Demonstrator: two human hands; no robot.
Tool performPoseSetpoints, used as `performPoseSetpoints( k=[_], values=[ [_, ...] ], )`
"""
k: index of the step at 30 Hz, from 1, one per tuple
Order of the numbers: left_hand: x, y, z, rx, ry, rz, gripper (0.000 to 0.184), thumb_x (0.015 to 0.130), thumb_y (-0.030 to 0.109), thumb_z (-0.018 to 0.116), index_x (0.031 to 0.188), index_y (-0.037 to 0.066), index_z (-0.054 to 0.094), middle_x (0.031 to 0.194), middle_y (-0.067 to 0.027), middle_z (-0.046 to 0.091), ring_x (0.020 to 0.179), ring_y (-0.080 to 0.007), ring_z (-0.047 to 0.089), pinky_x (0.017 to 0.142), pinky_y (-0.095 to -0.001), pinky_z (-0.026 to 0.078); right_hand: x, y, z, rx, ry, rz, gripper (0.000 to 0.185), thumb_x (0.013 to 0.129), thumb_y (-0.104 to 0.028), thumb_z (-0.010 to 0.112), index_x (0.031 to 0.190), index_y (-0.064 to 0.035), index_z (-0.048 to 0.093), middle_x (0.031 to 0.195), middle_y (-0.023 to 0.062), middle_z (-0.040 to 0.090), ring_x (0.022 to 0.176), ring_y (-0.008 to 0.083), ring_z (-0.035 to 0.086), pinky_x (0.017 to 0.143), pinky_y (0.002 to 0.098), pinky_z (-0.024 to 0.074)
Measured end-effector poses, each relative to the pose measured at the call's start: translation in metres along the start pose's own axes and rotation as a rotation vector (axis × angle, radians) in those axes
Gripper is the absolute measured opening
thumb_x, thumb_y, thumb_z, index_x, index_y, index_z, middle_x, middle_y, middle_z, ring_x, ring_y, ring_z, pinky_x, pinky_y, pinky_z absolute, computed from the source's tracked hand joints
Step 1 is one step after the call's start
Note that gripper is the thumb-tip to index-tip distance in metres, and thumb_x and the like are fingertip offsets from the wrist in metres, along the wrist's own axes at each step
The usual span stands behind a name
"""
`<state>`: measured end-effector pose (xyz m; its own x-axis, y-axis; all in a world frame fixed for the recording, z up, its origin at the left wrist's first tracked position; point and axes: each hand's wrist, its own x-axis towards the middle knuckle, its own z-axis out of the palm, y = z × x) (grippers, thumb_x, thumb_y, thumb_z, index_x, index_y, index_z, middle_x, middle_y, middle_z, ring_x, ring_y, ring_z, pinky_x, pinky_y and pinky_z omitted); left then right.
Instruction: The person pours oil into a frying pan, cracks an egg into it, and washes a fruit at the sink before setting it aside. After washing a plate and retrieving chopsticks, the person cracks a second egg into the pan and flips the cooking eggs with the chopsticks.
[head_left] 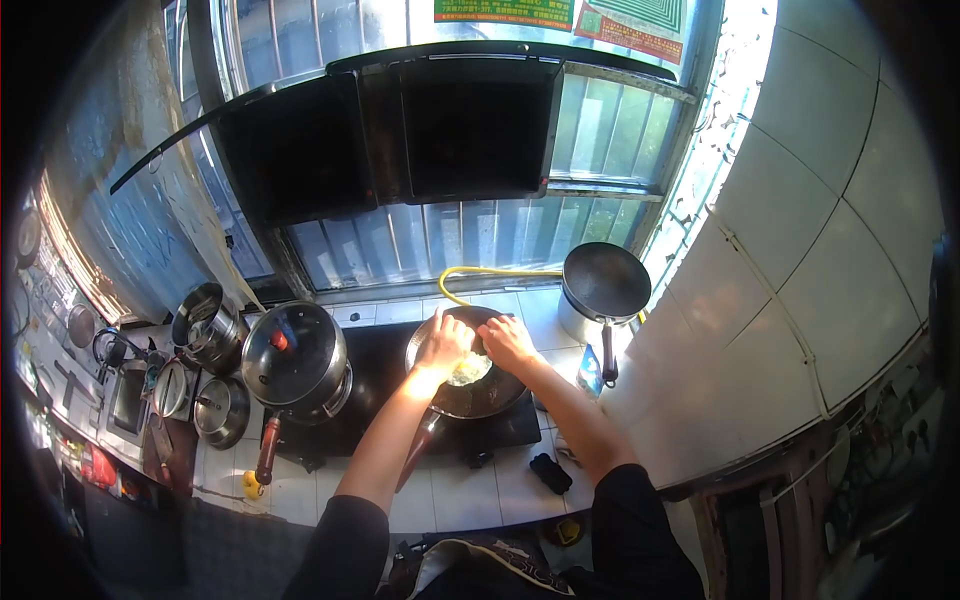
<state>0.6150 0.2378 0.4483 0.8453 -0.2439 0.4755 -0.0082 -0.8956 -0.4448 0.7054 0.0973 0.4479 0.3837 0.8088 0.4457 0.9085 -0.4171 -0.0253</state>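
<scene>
My left hand [446, 345] and my right hand [508, 342] are close together over a dark frying pan [478, 400] on the black gas stove [383, 370]. The fingers of both hands are curled shut, and whatever they pinch is too small or hidden to name. Below them in the pan lies a pale, yellowish-white patch of food [469, 371] that looks like egg. The pan's reddish-brown handle [420, 447] points towards me, partly behind my left forearm.
Left on the stove sits a lidded pan [294, 358] with a red knob. Steel pots [207, 322] and a lidded pot [222, 411] stand further left. On the right, a black pan [606, 280] rests on a pot. A yellow hose [500, 270] runs behind; a black cloth-like thing [550, 473] lies in front.
</scene>
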Motion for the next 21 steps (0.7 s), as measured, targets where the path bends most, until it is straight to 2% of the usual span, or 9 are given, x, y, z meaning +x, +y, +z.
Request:
performPoseSetpoints(
  k=[6,8,10,11,12,14,15,18,21],
  values=[
    [0.003,0.006,-0.001,-0.035,-0.064,-0.078,0.012,0.075,0.014,0.053,0.086,0.009,0.056,0.081,-0.0054,0.054,0.089,-0.0225,0.052,0.1,-0.0511,0.028,-0.007,0.01,0.005,0.082,-0.023,0.13,0.012,0.069,-0.013,0.058,0.081,-0.0094,0.059,0.084,0.0075,0.058,0.086,0.0272,0.055,0.075,0.0382,0.044],
    [0.002,0.009,-0.011,-0.094,-0.079,-0.209,0.013,0.073,0.013,0.057,0.085,0.009,0.056,0.082,-0.006,0.056,0.089,-0.0221,0.052,0.1,-0.0466,0.028,-0.011,0.008,0.007,0.348,0.041,0.374,0.019,0.069,-0.014,0.057,0.086,-0.0085,0.061,0.085,0.0083,0.06,0.086,0.0289,0.057,0.076,0.0381,0.0456],
    [0.0,0.009,-0.02,-0.48,-0.08,-0.583,0.02,0.069,0.015,0.06,0.086,0.006,0.057,0.081,-0.0094,0.058,0.088,-0.025,0.053,0.091,-0.0455,0.036,-0.012,0.005,0.008,0.636,0.101,0.65,0.026,0.069,-0.016,0.063,0.094,-0.0069,0.064,0.092,0.0096,0.064,0.083,0.0223,0.061,0.072,0.0319,0.0477],
    [-0.001,0.011,-0.024,-0.624,0.073,-0.718,0.018,0.069,0.015,0.062,0.082,0.002,0.057,0.073,-0.011,0.058,0.076,-0.0244,0.057,0.076,-0.0386,0.044,-0.015,0.004,0.007,0.901,0.12,0.749,0.029,0.071,-0.017,0.065,0.098,-0.0064,0.063,0.094,0.0083,0.064,0.084,0.0188,0.06,0.072,0.0304,0.0469],
    [-0.001,0.016,-0.029,-0.62,0.068,-0.726,0.018,0.069,0.015,0.062,0.082,0.002,0.057,0.073,-0.011,0.058,0.076,-0.0244,0.057,0.076,-0.0386,0.044,-0.018,0.001,0.006,1.167,0.137,0.847,0.032,0.072,-0.018,0.067,0.101,-0.0059,0.062,0.096,0.0069,0.064,0.085,0.0153,0.06,0.071,0.0288,0.0461],
    [0.004,0.028,-0.053,-1.047,0.083,-1.202,0.023,0.072,0.021,0.065,0.077,-0.001,0.057,0.067,-0.0119,0.059,0.064,-0.024,0.059,0.062,-0.0341,0.047,-0.028,-0.017,-0.002,1.49,0.214,1.028,0.035,0.077,-0.019,0.066,0.108,-0.0061,0.059,0.098,0.0037,0.063,0.088,0.0125,0.058,0.072,0.0283,0.0442],
    [-0.005,0.036,-0.028,-1.185,0.211,-1.129,0.027,0.076,0.023,0.064,0.077,-0.002,0.058,0.068,-0.0115,0.062,0.063,-0.0198,0.061,0.058,-0.0302,0.047,-0.035,-0.026,-0.001,1.619,0.252,1.038,0.037,0.079,-0.019,0.065,0.114,-0.009,0.056,0.101,0.0025,0.062,0.093,0.0136,0.057,0.074,0.0282,0.0425],
    [-0.022,0.06,-0.032,-1.502,0.346,-1.092,0.022,0.075,0.007,0.064,0.093,-0.003,0.057,0.087,-0.011,0.064,0.081,-0.0161,0.062,0.073,-0.0279,0.049,-0.054,-0.059,-0.011,1.876,0.301,1.086,0.04,0.083,-0.017,0.062,0.121,-0.0113,0.05,0.108,0.0024,0.059,0.098,0.0161,0.055,0.076,0.0288,0.0417],
    [-0.045,0.081,-0.061,-1.735,0.283,-1.124,0.03,0.075,0.002,0.061,0.103,-0.004,0.053,0.097,-0.013,0.062,0.09,-0.0181,0.061,0.079,-0.0276,0.047,-0.079,-0.094,-0.03,1.927,0.367,1.045,0.04,0.084,-0.014,0.059,0.122,-0.0073,0.048,0.111,0.0063,0.056,0.098,0.017,0.056,0.077,0.0302,0.0453]
  ],
)
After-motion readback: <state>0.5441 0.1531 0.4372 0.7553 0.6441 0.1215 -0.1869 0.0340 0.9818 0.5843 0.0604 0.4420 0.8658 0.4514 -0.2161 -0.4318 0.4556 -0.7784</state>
